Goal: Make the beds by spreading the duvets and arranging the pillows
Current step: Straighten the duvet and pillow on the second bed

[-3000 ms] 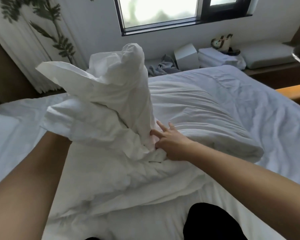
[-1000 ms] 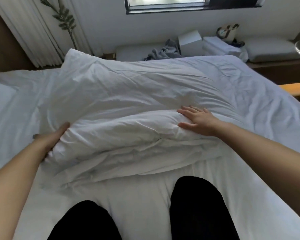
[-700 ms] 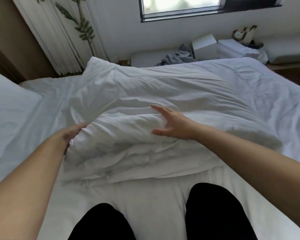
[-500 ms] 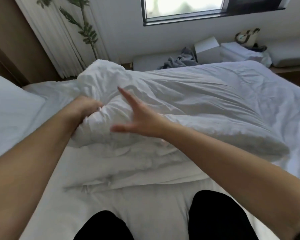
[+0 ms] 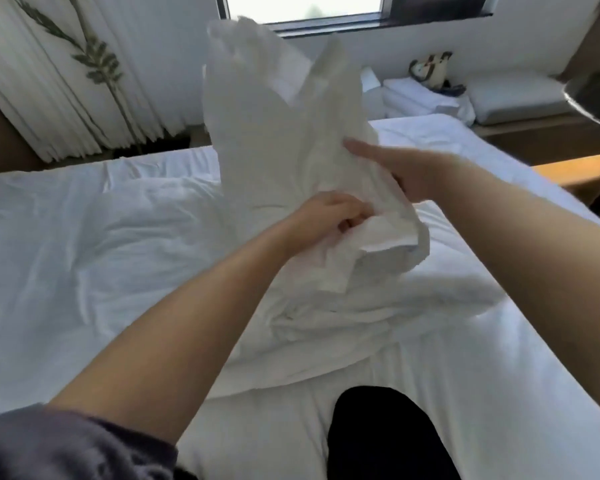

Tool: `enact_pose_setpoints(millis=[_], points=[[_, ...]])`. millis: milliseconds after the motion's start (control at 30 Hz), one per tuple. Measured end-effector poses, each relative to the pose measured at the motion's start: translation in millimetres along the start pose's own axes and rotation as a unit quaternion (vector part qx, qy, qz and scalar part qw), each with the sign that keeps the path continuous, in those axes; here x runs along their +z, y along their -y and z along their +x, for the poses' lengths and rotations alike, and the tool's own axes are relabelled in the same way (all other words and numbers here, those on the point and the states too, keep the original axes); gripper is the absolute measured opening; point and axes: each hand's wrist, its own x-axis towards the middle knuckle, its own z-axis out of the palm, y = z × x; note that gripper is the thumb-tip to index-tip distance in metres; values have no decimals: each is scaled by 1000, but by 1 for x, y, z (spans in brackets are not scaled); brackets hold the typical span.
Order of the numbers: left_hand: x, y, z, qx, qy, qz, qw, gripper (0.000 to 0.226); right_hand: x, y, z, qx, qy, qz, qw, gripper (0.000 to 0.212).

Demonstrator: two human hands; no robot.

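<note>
Fingers of the left hand (image 5: 329, 216) curl tight around a bunched fold of the white crumpled duvet (image 5: 278, 133), lifted above the white bed (image 5: 84, 254). Right hand (image 5: 406, 171) lies flat, fingers extended, against the raised cloth.

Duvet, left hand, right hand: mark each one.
duvet (image 5: 271, 109), head view, on the raised fold of cloth
left hand (image 5: 329, 214), head view, on the knuckles gripping the cloth
right hand (image 5: 406, 171), head view, on the back of the hand

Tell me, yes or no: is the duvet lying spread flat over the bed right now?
No: the left hand grips a bunched part of the duvet that stands lifted above the bed.
</note>
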Motion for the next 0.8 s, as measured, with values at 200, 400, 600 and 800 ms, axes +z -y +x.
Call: enact_pose_setpoints(millis=[200, 400, 600, 800], points=[[8, 42, 1, 20, -331, 165, 929, 19, -2, -49, 25, 8, -202, -230, 952, 33], [-19, 74, 0, -324, -242, -250, 880, 119, -43, -62, 36, 66, -170, -254, 950, 54], [34, -22, 89, -121, -254, -49, 958, 68, -134, -44, 55, 46, -287, -96, 952, 105], [162, -60, 162, -22, 1, -17, 1000, 51, -234, -47, 31, 44, -300, -131, 944, 100]])
